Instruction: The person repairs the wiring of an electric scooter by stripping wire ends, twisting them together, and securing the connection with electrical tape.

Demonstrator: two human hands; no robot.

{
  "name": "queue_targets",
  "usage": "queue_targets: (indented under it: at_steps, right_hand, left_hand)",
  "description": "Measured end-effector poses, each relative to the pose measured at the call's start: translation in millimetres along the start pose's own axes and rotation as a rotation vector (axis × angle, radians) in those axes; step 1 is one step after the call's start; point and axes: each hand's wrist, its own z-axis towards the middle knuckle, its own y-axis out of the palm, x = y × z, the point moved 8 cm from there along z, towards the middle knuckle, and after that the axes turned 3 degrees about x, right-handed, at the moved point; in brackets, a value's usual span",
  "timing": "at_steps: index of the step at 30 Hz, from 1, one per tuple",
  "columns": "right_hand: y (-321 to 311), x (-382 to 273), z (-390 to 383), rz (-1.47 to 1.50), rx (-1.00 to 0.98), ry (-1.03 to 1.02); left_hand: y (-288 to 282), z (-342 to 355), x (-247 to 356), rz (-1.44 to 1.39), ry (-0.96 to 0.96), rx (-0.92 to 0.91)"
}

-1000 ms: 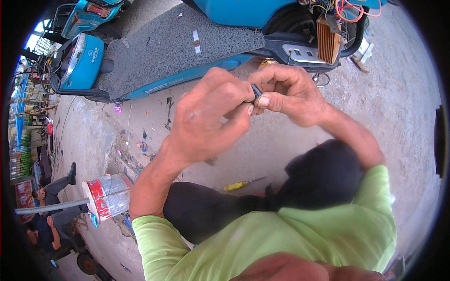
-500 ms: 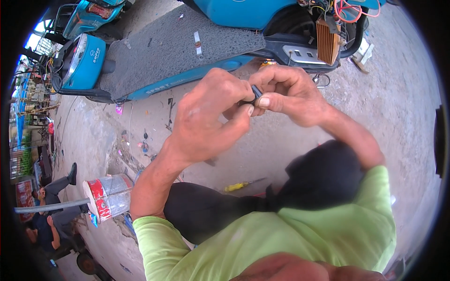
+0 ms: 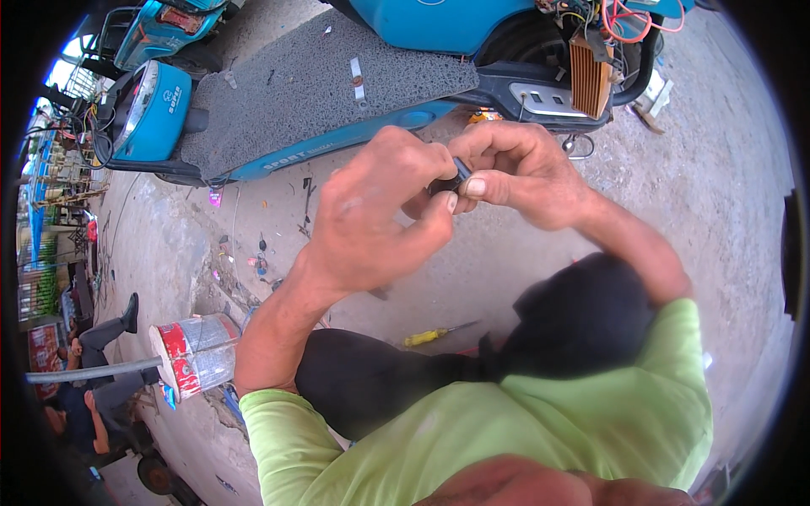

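Note:
My left hand [image 3: 380, 211] and my right hand [image 3: 523, 181] meet in the middle of the view, both closed around a small black piece [image 3: 449, 177]. The fingers of both hands pinch it and partly hide it, so I cannot tell what it is. Just beyond my hands is a teal scooter with a speckled grey footboard [image 3: 304, 93]; at its right end sit a finned copper-coloured part [image 3: 588, 74] and tangled wires [image 3: 633, 21]. Below my hands, near my knees, a yellow-handled screwdriver [image 3: 426, 336] lies on the concrete.
A red and silver bucket [image 3: 194, 358] stands at my left with a grey pipe [image 3: 80, 374] across to it. At the far left a person [image 3: 97, 413] in dark clothes is seated. Another teal scooter [image 3: 160, 38] is at upper left. Small scraps and wires [image 3: 261, 261] litter the ground.
My left hand's fingers have shifted slightly, and a little more of the dark piece shows between them. My right hand still pinches it in nearly the same place.

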Motion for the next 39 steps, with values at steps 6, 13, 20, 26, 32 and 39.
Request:
queue_targets:
  at_steps: [6, 13, 20, 26, 32, 39]
  right_hand:
    - [-1.6, 4.9, -0.4, -0.009, 0.004, 0.033]
    - [-1.6, 9.7, -0.2, 0.017, 0.007, 0.039]
    - [-1.2, 4.5, -0.6, 0.033, -0.012, 0.027]
    - [-1.3, 4.6, -2.8, 0.024, -0.004, 0.073]
    - [-3.3, 5.3, -2.1, 0.023, -0.001, 0.026]
    - [-0.7, -4.1, -2.4, 0.060, 0.019, 0.042]
  left_hand:
    - [3.1, -2.1, -2.0, 0.046, 0.067, 0.021]
    - [3.4, -3.7, -5.7, 0.068, 0.045, -0.021]
    - [1.9, -3.4, -1.1, -0.026, -0.048, 0.031]
    - [3.5, -3.4, -0.4, 0.034, 0.038, 0.013]
    - [5.1, -4.4, -3.1, 0.047, 0.051, -0.029]
    - [-7.4, -0.9, 2.1, 0.038, -0.050, -0.023]
